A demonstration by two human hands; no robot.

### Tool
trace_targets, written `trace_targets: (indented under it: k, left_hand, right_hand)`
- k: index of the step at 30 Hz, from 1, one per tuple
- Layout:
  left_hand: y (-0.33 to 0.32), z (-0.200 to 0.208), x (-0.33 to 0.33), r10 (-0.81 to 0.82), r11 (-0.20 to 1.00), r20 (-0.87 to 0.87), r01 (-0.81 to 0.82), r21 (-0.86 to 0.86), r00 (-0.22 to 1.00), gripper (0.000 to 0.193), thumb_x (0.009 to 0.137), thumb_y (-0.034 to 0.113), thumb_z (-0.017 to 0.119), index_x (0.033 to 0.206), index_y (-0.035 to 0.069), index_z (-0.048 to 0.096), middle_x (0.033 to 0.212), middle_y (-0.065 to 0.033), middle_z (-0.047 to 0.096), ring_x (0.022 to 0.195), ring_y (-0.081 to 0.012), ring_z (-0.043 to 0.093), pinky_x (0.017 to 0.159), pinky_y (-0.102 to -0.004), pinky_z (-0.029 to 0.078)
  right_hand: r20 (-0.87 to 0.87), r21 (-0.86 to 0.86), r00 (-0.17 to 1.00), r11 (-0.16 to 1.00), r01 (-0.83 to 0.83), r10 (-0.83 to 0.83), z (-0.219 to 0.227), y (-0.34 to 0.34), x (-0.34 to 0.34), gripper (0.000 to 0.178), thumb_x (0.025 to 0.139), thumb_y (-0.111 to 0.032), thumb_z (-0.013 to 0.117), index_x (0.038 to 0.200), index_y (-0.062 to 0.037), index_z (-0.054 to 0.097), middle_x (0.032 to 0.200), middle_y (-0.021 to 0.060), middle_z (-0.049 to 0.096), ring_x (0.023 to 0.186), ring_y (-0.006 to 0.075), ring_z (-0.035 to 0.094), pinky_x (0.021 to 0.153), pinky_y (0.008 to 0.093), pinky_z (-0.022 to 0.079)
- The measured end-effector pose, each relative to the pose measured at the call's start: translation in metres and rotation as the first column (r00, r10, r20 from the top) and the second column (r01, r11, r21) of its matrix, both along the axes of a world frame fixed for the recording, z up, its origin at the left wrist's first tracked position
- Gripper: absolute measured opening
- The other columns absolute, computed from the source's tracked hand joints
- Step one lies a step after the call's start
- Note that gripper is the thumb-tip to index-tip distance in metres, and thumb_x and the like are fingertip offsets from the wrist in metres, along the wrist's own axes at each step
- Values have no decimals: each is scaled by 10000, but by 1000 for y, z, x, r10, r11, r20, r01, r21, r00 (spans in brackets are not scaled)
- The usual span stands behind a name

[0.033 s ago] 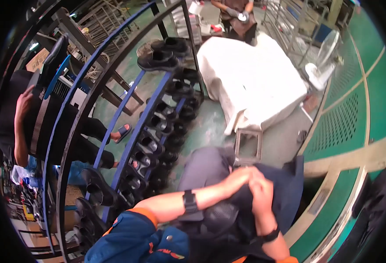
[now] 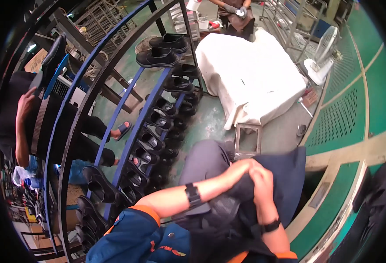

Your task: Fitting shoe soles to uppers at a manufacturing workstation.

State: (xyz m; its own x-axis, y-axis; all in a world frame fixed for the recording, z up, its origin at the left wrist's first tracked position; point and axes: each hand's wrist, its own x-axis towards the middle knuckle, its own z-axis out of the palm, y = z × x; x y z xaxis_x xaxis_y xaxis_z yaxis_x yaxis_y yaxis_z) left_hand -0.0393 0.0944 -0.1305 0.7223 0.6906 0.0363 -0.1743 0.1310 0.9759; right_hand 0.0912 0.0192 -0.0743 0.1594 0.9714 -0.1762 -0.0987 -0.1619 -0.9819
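My left hand (image 2: 243, 167) and my right hand (image 2: 262, 179) are clasped together, fingers closed against each other, over a raised knee in dark trousers (image 2: 242, 187). No object shows between them, though the palms are hidden. A black band (image 2: 193, 194) is on my left wrist and another dark band (image 2: 270, 225) on the right. Beside my right hand spreads a dark blue cloth (image 2: 289, 175). The other trouser leg (image 2: 206, 160) extends forward on the left.
On my left, a blue-and-black metal rack (image 2: 134, 127) holds several black shoes (image 2: 158, 57). A person (image 2: 24, 118) stands beyond it. Ahead are a white-covered block (image 2: 250, 70), a metal frame (image 2: 248, 136) and a gloved person (image 2: 237, 19). A fan (image 2: 322, 57) and green panels (image 2: 342, 118) stand right.
The view has shifted slightly and is sharper. My hands stay clasped in nearly the same place over the knee.
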Motion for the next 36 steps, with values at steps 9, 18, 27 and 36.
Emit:
trace_targets:
  k: [9, 18, 27, 36]
  left_hand:
    - [-80, 29, -63, 72, 370, -1, -28, -929, 997, 478, 975, 242, 542, 1388, 6, 493, 1331, -163, 594, 1178, -303, 618, 1046, -453, 478]
    - [-118, 95, -69, 121, 225, -42, -69, -972, 992, 464, 954, 198, 549, 1344, -48, 504, 1288, -211, 625, 1208, -354, 609, 1078, -514, 452]
    - [-112, 102, -83, 38, 528, 146, 104, -843, 989, 481, 929, 79, 588, 1365, -83, 462, 1284, -219, 615, 1187, -319, 627, 1059, -451, 486]
    - [-88, 149, -128, 89, 793, 474, 226, -566, 876, 579, 783, 9, 609, 1331, -121, 475, 1232, -232, 637, 1138, -347, 644, 1002, -420, 508]
  right_hand:
    - [-363, -88, 925, 992, 85, -112, -22, 43, 39, 245, 905, -139, 534, 881, 32, 708, 896, 147, 728, 829, 215, 687, 789, 327, 546]
    - [-646, -280, 746, 960, -34, -162, -30, 49, 26, 288, 879, -258, 583, 924, 9, 681, 901, 143, 716, 807, 225, 681, 780, 344, 560]
    - [-322, -131, 935, 985, 110, -147, -98, 36, 48, 364, 973, -282, 593, 1215, -20, 667, 1148, 70, 693, 1067, 160, 624, 951, 287, 458]
    - [-837, 153, 331, 767, -623, 436, -61, -22, 81, 582, 936, -335, 663, 1366, 25, 507, 1255, 123, 645, 1111, 211, 647, 983, 333, 512]
